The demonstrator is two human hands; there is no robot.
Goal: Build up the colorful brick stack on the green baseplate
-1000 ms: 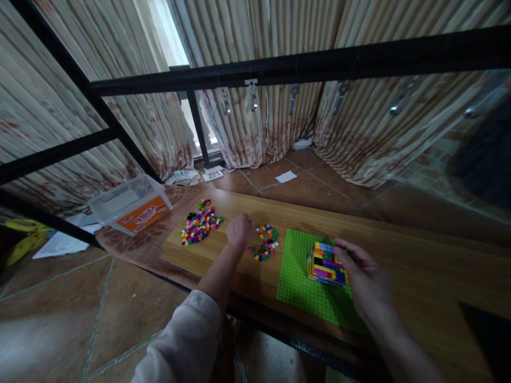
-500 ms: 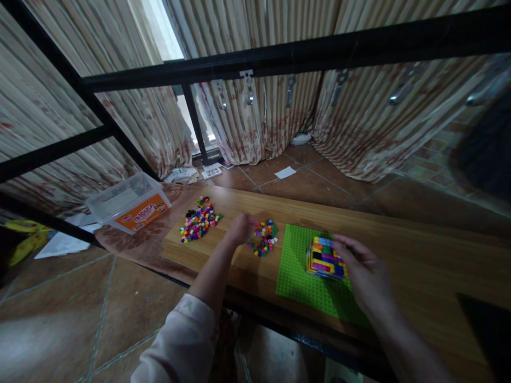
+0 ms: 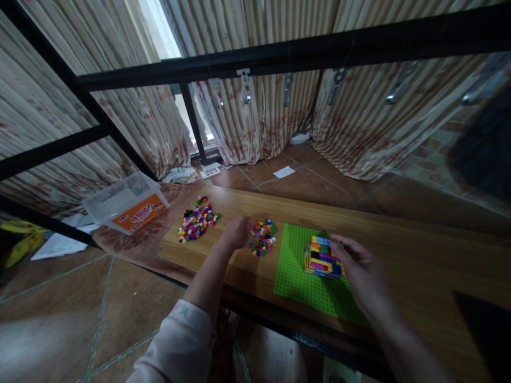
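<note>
The left hand [image 3: 237,232] is sitting curled on the wooden tabletop [image 3: 399,250], fingers bunched together right at the near edge of a small heap of coloured bricks [image 3: 262,235]. Whether it is pinching one of them, I cannot tell; the fingertips are hidden under the knuckles. Further out to that hand's left, well apart, a bigger scatter of bricks [image 3: 197,221] is lying loose, and beyond that a clear plastic tub with an orange label [image 3: 126,202] is resting at the table's corner.

Over on the other side, the right hand [image 3: 361,268] is cupping the multicoloured brick block [image 3: 321,257], fingers spread loosely around its far and right faces, thumb side towards the camera. The block is standing on the green baseplate [image 3: 303,287], which is lying flat just to the right of the small heap.

Now, the risks as I am judging them. The left hand's fingers are crowding the heap, so a careless grab is likely to knock neighbouring bricks about or lift two at once. The bricks look tiny, so a loose pinch could drop one towards the table's front edge and the tiled floor [image 3: 99,314] below. And the right hand is only steadying the block: pressing a brick on at a slant could skew the wall or shift the baseplate.
</note>
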